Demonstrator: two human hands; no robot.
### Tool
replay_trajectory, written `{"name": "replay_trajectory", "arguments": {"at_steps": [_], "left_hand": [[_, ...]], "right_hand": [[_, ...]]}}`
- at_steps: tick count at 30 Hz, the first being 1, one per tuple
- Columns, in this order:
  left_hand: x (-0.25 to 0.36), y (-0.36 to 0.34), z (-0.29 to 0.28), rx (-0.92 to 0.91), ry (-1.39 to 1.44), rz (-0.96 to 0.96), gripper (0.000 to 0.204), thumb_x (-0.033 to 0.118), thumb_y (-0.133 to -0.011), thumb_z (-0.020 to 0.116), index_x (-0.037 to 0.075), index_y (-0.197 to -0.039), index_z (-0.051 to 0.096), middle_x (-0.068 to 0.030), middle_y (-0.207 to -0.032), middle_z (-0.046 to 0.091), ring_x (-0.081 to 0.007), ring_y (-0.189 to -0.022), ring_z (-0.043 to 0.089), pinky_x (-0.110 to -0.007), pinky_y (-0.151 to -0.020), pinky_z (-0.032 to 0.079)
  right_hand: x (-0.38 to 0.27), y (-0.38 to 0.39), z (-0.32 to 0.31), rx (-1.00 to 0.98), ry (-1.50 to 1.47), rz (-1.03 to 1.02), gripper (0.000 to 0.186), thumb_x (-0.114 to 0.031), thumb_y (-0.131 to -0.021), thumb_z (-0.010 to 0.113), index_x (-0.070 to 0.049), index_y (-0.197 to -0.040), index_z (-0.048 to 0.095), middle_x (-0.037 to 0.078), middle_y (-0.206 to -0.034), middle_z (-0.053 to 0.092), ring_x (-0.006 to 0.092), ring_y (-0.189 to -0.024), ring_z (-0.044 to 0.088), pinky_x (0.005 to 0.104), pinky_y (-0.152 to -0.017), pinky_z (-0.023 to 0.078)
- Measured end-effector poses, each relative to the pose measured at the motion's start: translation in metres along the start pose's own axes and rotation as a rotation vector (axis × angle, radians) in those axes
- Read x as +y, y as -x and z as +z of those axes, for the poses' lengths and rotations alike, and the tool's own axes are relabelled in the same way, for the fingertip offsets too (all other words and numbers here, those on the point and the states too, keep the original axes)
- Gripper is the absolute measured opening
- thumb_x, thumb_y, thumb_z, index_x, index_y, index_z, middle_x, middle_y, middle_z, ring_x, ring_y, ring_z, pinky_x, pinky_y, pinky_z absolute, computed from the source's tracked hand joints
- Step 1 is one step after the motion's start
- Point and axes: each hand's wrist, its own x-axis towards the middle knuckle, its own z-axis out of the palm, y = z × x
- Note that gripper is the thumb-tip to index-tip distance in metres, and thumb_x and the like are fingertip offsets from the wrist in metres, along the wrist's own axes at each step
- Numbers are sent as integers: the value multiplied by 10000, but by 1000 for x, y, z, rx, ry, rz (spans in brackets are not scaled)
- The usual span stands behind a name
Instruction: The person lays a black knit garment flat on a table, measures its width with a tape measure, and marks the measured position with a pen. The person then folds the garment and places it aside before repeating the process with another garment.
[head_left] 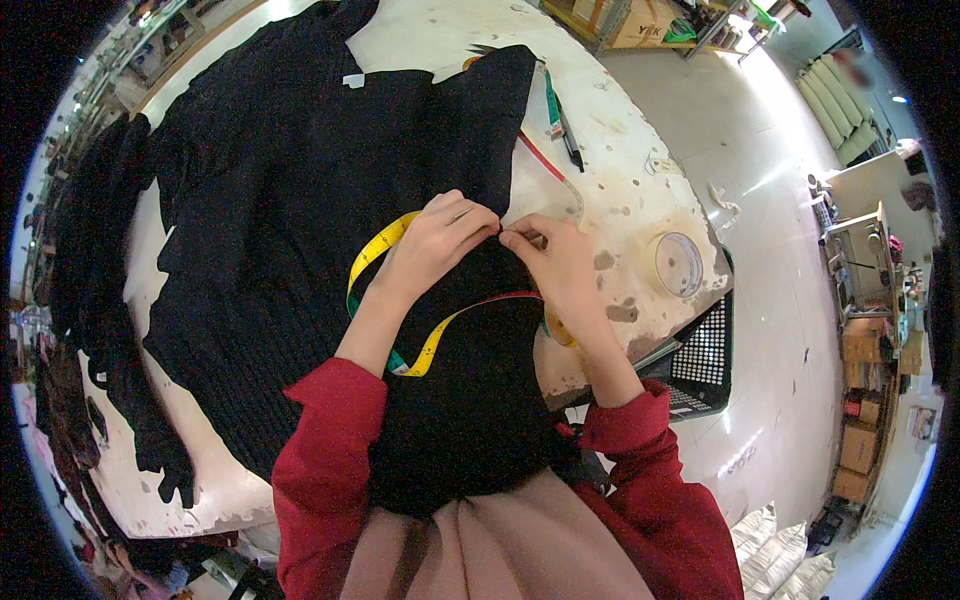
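- A wide, pale, stained worktable (625, 200) stretched before the person.
- Black, rib-textured knit cloth (330, 190) covered the worktable's left and middle; it would probably handle soft, limp and stretchy, its full spread dragging a little, and was best pinched at its edge.
- A yellow, green and red ribbon-like measuring tape (430, 347) looped loosely over the worktable's middle.
- The bare left hand (440, 238), over the worktable's middle, pinched the cloth's edge.
- The bare right hand (562, 262), nearer the worktable's right side, pinched beside it, thumb to finger.
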Motion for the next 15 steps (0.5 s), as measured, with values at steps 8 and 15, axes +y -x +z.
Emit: {"name": "replay_trajectory", "arguments": {"at_steps": [8, 15], "left_hand": [[-1, 2, 1, -16, 30, -40, 165, 22, -781, 681, 36, -941, 646, -68, -904, 633, -253, -845, 592, -350, -784, 491], [0, -6, 2, -99, 46, -101, 95, 51, -834, 639, 37, -928, 634, -77, -920, 621, -271, -867, 595, -365, -818, 491]], "right_hand": [[9, -2, -1, 51, 75, 43, 212, -248, -897, 635, -57, -938, 716, 131, -737, 649, 251, -733, 583, 392, -744, 383], [15, -3, 3, 34, 76, 0, 214, -276, -913, 619, -96, -972, 719, 126, -785, 668, 290, -836, 598, 416, -847, 347]]}}
